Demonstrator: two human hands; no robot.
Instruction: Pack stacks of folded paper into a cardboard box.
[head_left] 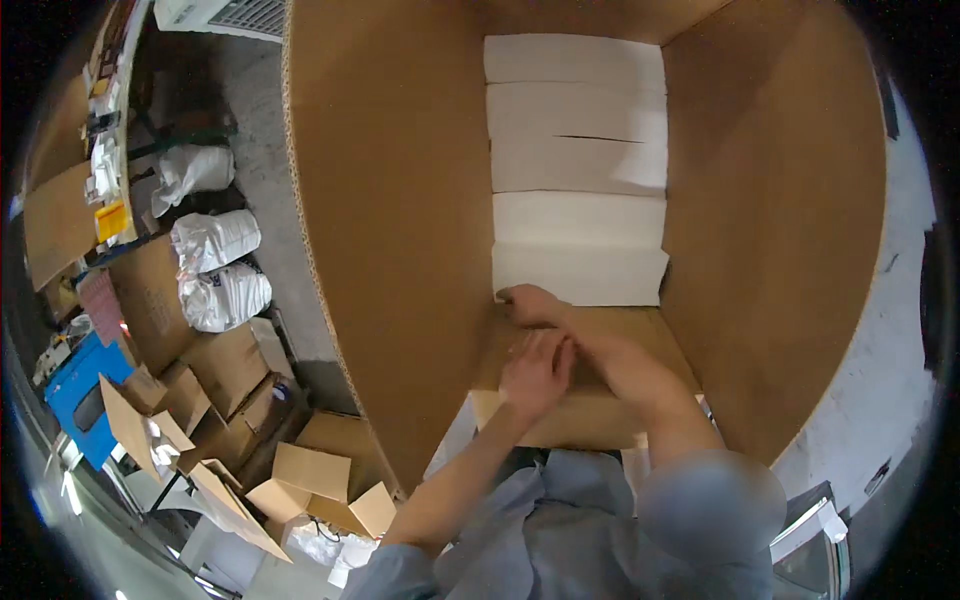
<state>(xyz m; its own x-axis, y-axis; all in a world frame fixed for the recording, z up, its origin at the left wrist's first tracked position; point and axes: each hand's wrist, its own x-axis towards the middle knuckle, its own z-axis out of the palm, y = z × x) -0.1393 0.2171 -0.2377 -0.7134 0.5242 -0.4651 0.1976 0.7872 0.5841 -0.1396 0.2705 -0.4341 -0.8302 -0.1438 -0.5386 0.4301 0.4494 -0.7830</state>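
A large, deep brown cardboard box (pixel 395 200) stands open in front of me. Several white cardboard boxes (pixel 580 220) lie in a row across its bottom. At the near left corner of the nearest white cardboard box (pixel 575 277), my right hand (pixel 535 306) has its fingers bent in on the edge. Just nearer to me, my left hand (pixel 538 368) is closed, its fingers curled together beside my right wrist. Whatever is under those fingers is hidden. Bare brown cardboard (pixel 630 330) shows between the white row and the box's near side.
On the left, several white plastic sacks (pixel 215 240) lie on the grey floor (pixel 265 140). Below them are opened brown cartons (pixel 310 470) and a blue panel (pixel 90 395). The big box's tall right wall (pixel 775 220) stands close to my right arm.
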